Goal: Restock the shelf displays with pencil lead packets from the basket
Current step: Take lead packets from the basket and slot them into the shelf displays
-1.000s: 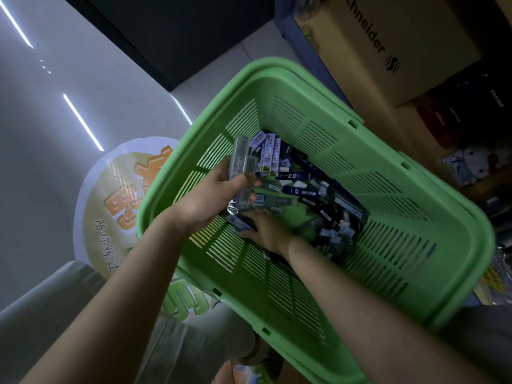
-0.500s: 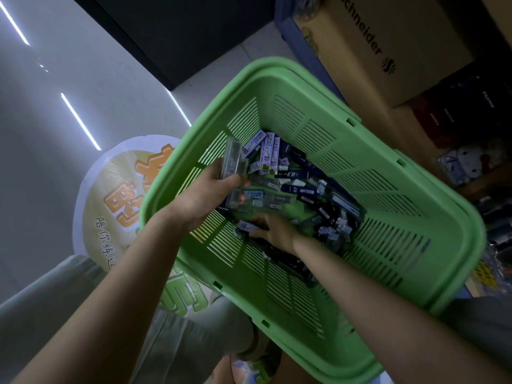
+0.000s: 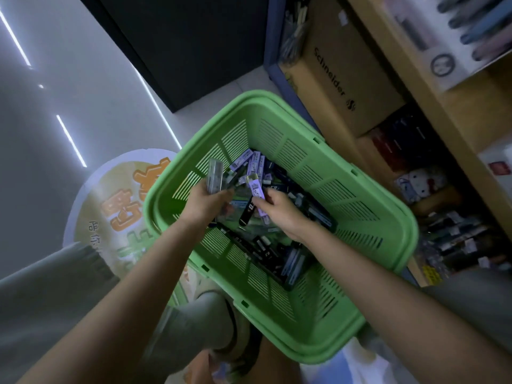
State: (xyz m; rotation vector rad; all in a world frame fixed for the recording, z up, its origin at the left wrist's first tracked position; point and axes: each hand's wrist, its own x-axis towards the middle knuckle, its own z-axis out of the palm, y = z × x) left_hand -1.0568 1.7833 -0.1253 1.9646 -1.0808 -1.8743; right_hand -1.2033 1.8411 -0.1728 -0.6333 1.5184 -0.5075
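A green slotted plastic basket (image 3: 357,189) sits in front of me, tilted, with a heap of pencil lead packets (image 3: 279,250) in purple, black and blue at its bottom. My left hand (image 3: 206,202) is inside the basket and grips a small stack of clear and dark packets (image 3: 215,177) that stick up above its fingers. Beside it, my right hand (image 3: 279,213) pinches a purple packet (image 3: 256,187), with a black one hanging under the fingers. The two hands nearly touch.
A wooden shelf unit (image 3: 454,112) runs along the right, with a brown Schneider carton (image 3: 349,79), stocked packets on the low shelf (image 3: 457,239) and boxed pens higher up. A round orange-and-green floor sticker (image 3: 119,206) lies left of the basket. My knee (image 3: 199,322) is below it.
My right hand has come up out of the heap with a purple packet and moved toward the left hand. The left hand still holds its stack. The view has tilted up toward the shelf.
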